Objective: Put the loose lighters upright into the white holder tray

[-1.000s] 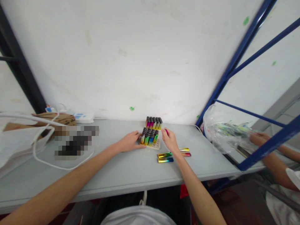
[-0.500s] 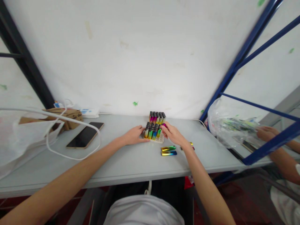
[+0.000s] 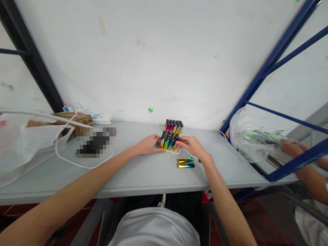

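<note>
Several lighters in shiny green, blue and yellow, black tops up, stand in rows in a pale tray. My left hand grips the tray's left side between thumb and fingers. At the right end of the front row, my right hand pinches a magenta lighter upright, partly hidden by the fingers. Behind the tray stands another block of lighters, magenta and yellow. Two loose lighters, a green-gold one and a blue-gold one, lie below my right hand. My right wrist mostly covers another small piece.
To the left are a blurred-out dark object, a white cable, a cardboard box and a white plastic bag. A blue metal frame and a clear bag stand right. Another person's hands show beyond.
My right hand has brought the magenta lighter down into the tray's right end. The left hand keeps its grip on the tray. The view has shifted slightly.
</note>
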Available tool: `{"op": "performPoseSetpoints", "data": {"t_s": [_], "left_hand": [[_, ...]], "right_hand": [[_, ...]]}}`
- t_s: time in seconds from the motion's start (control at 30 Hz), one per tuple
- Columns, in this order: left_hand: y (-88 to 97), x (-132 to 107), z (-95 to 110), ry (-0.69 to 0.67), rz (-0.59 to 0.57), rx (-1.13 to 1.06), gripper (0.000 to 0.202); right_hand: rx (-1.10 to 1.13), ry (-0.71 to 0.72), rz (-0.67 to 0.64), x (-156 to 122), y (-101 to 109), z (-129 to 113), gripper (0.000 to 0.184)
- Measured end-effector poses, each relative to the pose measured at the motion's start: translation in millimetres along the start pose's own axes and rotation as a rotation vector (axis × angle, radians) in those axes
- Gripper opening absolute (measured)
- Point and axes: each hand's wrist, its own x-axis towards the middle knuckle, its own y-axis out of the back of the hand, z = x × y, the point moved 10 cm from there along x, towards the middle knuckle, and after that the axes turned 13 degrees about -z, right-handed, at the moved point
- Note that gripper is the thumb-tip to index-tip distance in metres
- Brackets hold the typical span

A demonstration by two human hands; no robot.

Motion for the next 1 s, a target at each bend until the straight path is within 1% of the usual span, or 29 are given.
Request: {"op": "performPoseSetpoints", "data": {"t_s": [0.07, 0.1, 0.13, 0.23, 0.27, 0.3, 0.37, 0.4, 0.43, 0.5, 0.53, 0.6, 0.67, 0.7, 0.77, 0.8, 0.83, 0.87, 1.0], "left_hand": [[0.0, 0, 1, -0.004, -0.003, 0.000, 0.063], [0.2, 0, 1, -0.003, -0.002, 0.000, 0.062], [0.3, 0, 1, 0.002, -0.002, 0.001, 0.062], [0.0, -1, -1, 0.020, -0.006, 0.015, 0.061], [0.1, -1, -1, 0.023, -0.004, 0.019, 0.061], [0.2, -1, -2, 0.023, 0.000, 0.019, 0.061], [0.6, -1, -2, 0.016, 0.010, 0.006, 0.061], [0.7, -1, -3, 0.013, 0.015, -0.004, 0.062], [0.8, 0, -3, 0.011, 0.018, -0.015, 0.062], [0.3, 0, -5, 0.016, 0.015, -0.029, 0.063], [0.0, 0, -5, 0.021, 0.012, -0.032, 0.063], [-0.1, 1, -6, 0.026, 0.008, -0.039, 0.064], [0.3, 1, -7, 0.026, 0.010, -0.051, 0.064], [0.5, 1, -7, 0.027, 0.011, -0.058, 0.064], [0.5, 1, -8, 0.029, 0.014, -0.064, 0.063], [0.4, 1, -8, 0.026, 0.016, -0.062, 0.063], [0.4, 1, -8, 0.021, 0.020, -0.057, 0.062], [0.2, 1, -8, 0.015, 0.022, -0.049, 0.062], [-2.2, 2, -9, 0.014, 0.013, -0.014, 0.064]], "right_hand": [[0.090, -0.029, -0.068, 2, -9, 6, 0.037], [0.076, -0.050, -0.086, 3, -12, 7, 0.035], [0.015, -0.076, -0.082, 3, -13, 7, 0.033], [-0.304, -0.187, 0.001, 4, -7, 7, 0.031], [-0.373, -0.216, 0.006, 3, -6, 6, 0.031], [-0.395, -0.226, -0.016, 3, -7, 6, 0.029], [-0.337, -0.197, -0.082, -1, -5, 6, 0.027], [-0.297, -0.171, -0.092, -6, 1, 5, 0.027], [-0.269, -0.156, -0.078, -13, 11, 5, 0.027], [-0.266, -0.185, -0.009, -33, 40, 12, 0.024], [-0.271, -0.231, 0.007, -45, 53, 21, 0.023], [-0.280, -0.364, -0.031, -69, 70, 43, 0.026], [-0.274, -0.518, -0.112, -91, 77, 70, 0.041], [-0.261, -0.573, -0.155, -100, 77, 81, 0.051], [-0.218, -0.627, -0.224, -111, 74, 96, 0.070], [-0.198, -0.631, -0.249, -113, 71, 101, 0.076], [-0.181, -0.629, -0.271, -113, 68, 105, 0.079], [-0.160, -0.627, -0.294, -112, 64, 109, 0.077], [-0.020, -0.648, -0.341, -104, 48, 120, 0.054]]}}
